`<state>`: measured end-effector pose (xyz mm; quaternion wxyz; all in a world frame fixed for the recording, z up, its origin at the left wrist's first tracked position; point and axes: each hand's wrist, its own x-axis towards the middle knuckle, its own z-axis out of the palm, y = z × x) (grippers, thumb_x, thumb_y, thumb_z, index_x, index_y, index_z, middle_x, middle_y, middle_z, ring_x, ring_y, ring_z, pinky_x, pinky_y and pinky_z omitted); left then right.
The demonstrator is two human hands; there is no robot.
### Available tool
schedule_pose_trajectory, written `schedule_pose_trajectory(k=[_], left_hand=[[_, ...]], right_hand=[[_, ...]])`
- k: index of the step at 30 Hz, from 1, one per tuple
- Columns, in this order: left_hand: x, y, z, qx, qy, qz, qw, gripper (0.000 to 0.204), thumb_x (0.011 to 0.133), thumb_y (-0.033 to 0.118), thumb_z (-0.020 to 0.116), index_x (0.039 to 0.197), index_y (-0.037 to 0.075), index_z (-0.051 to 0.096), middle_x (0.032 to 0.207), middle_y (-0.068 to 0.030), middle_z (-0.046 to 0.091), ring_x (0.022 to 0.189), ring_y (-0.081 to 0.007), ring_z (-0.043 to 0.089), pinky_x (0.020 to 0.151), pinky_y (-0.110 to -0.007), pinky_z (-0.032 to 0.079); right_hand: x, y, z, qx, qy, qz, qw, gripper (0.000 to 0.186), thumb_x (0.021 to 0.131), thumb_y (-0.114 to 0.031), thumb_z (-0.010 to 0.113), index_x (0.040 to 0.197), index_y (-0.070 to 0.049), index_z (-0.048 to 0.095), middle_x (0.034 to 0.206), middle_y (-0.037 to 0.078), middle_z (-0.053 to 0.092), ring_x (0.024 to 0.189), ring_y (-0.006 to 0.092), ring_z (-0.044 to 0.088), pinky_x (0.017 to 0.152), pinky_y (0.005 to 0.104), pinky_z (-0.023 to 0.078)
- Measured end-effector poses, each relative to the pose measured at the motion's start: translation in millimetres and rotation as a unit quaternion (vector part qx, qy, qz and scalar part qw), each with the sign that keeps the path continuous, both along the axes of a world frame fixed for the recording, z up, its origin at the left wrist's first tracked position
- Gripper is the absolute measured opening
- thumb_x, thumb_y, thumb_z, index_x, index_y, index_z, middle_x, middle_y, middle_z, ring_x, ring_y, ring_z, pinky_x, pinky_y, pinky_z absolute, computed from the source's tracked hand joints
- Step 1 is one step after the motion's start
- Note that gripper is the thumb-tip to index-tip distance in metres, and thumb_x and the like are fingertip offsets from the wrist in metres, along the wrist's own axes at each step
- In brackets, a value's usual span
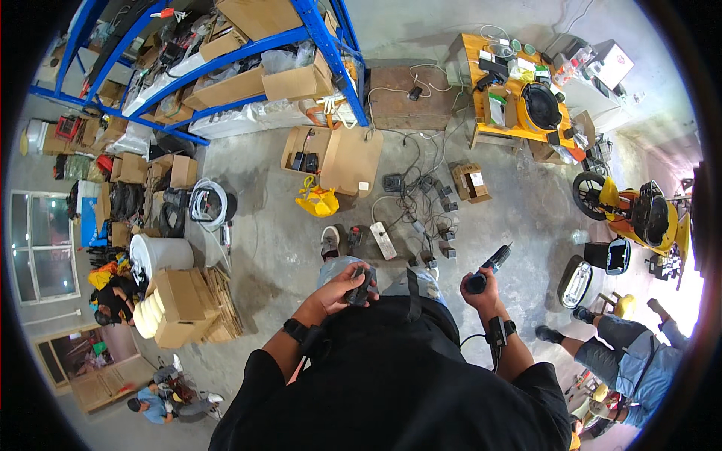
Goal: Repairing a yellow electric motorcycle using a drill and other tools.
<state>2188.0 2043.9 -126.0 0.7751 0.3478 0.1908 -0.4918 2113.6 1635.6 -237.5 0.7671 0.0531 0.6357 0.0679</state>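
In front of my waist, my left hand point(338, 293) is closed around a black block point(363, 289) that looks like a power-tool battery pack. My right hand point(483, 295), farther right, grips a cordless drill point(493, 261) with a dark body. The drill's bit points away and to the right; its handle is partly hidden by my fingers. The two hands are well apart. On the floor beyond them lies a white power strip point(383, 241), with several black chargers point(430, 184) and tangled cables. A small black-and-red item point(354, 237) stands beside my shoe.
Ahead are an open cardboard box point(307, 148), a yellow bag point(319, 201) and a small carton point(471, 183). A blue shelf rack point(331, 56) stands far left, a cluttered wooden table point(481, 98) far right. A yellow scooter point(639, 214) and a person point(628, 361) are at right; another person point(162, 398) is lower left.
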Motion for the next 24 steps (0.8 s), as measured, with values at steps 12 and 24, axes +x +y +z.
schedule_pose_trajectory(k=[12,24], left_hand=[[171.9,192.5,-72.7,-0.031,0.069,-0.054,0.996,0.023,0.104,0.031,0.048,0.122,0.017,0.051,0.093,-0.0119,0.063,0.076,-0.0247,0.066,0.067,-0.039,0.057],[203.8,384.9,-88.2,0.094,0.146,0.023,0.985,0.028,0.101,0.036,0.053,0.116,0.012,0.052,0.088,-0.0129,0.064,0.088,-0.0326,0.069,0.083,-0.051,0.057]], right_hand=[[104.7,232.1,52.4,0.016,0.048,0.022,0.998,0.017,0.077,-0.014,0.071,0.083,-0.007,0.056,0.077,0.009,0.06,0.072,0.0239,0.061,0.069,0.0367,0.054],[163.6,366.2,116.7,-0.052,-0.089,0.185,0.977,0.022,0.078,-0.02,0.068,0.086,-0.004,0.055,0.082,0.01,0.061,0.073,0.0235,0.061,0.068,0.0366,0.052]])
